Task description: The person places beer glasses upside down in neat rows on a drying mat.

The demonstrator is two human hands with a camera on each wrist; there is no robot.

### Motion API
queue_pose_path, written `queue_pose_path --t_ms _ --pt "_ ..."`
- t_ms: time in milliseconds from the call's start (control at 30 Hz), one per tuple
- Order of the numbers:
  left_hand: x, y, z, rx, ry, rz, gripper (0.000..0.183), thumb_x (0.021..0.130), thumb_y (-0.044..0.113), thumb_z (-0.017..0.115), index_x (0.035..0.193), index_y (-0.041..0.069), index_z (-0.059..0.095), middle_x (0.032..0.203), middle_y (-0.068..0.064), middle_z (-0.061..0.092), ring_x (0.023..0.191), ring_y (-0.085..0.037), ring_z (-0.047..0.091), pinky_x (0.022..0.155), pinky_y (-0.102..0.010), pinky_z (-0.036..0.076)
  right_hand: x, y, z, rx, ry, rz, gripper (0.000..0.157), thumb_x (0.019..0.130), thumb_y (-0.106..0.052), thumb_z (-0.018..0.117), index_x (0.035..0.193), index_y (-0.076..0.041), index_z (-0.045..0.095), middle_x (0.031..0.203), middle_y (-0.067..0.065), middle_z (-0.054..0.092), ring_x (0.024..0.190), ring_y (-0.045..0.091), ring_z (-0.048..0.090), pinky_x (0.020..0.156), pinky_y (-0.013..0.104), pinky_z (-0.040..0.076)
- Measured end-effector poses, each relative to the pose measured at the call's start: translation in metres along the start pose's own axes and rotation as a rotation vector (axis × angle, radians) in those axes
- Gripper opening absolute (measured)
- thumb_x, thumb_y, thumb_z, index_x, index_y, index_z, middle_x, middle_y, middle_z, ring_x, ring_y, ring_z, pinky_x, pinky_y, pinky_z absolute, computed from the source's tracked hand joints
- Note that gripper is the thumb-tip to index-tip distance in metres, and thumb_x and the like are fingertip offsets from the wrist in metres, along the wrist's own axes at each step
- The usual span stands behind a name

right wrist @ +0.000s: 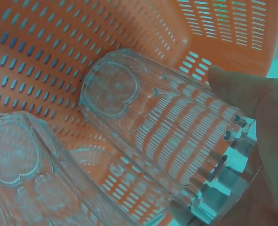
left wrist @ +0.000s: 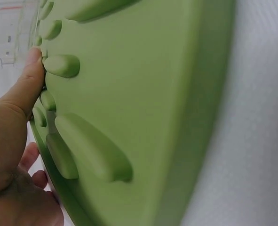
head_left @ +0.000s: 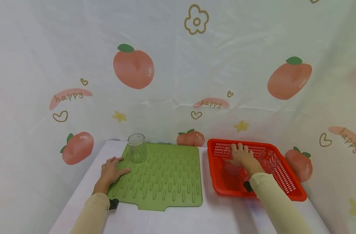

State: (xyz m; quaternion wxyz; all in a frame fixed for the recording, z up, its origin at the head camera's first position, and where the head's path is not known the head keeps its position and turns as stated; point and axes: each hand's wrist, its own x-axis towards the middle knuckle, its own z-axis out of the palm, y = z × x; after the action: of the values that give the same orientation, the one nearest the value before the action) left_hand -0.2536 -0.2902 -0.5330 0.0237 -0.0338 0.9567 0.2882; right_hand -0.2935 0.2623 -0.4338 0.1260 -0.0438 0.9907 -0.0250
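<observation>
Inside the red basket (head_left: pixel 228 188), my right hand (head_left: pixel 241 157) grips a clear drinking glass (right wrist: pixel 171 127), its thumb along one side and a fingertip showing at the other. The held glass lies tilted, its wide end in the palm. Another clear glass (right wrist: pixel 30 160) lies beside it in the right wrist view. My left hand (head_left: pixel 111 170) rests at the left edge of the green ridged mat (head_left: pixel 166 182), fingers spread and thumb on top. Just beyond that thumb, a clear glass (head_left: pixel 138 151) stands upright on the mat's back left corner.
A further glass (head_left: pixel 268 159) shows toward the basket's right side. Mat and basket lie side by side on a white table (head_left: pixel 154 222). Behind them hangs a white curtain (head_left: pixel 172 65) printed with fruit, touching the table's back edge.
</observation>
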Motion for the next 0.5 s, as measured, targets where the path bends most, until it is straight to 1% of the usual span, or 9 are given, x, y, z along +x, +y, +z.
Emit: queue_pose_path --t_ms 200,400,500 --pt "-0.001 0.001 -0.001 -0.003 0.003 0.005 0.074 0.093 0.038 0.074 0.149 -0.001 0.045 0.157 -0.039 0.023 0.137 -0.066 0.026 0.110 -0.073 0.027 -0.001 0.001 0.000 -0.007 0.031 -0.022 0.069 0.095 -0.035 0.070 0.138 0.004 0.033 0.140 0.036 0.036 0.127 0.059 0.036 0.107 0.074 0.034" --pt "-0.001 0.001 -0.001 -0.005 -0.001 0.003 0.074 0.093 0.038 0.074 0.149 -0.001 0.045 0.157 -0.040 0.024 0.137 -0.066 0.026 0.111 -0.073 0.027 -0.004 -0.001 -0.007 0.031 0.052 -0.050 0.059 0.093 -0.034 0.074 0.124 0.001 0.038 0.125 0.031 0.043 0.114 0.052 0.042 0.097 0.068 0.041" --pt "-0.001 0.001 -0.002 -0.010 -0.004 -0.001 0.075 0.093 0.039 0.074 0.149 -0.001 0.045 0.157 -0.039 0.024 0.137 -0.066 0.026 0.111 -0.073 0.027 -0.004 -0.001 -0.010 0.047 0.055 -0.061 0.058 0.090 -0.034 0.077 0.120 0.000 0.040 0.123 0.030 0.045 0.110 0.049 0.043 0.094 0.067 0.042"
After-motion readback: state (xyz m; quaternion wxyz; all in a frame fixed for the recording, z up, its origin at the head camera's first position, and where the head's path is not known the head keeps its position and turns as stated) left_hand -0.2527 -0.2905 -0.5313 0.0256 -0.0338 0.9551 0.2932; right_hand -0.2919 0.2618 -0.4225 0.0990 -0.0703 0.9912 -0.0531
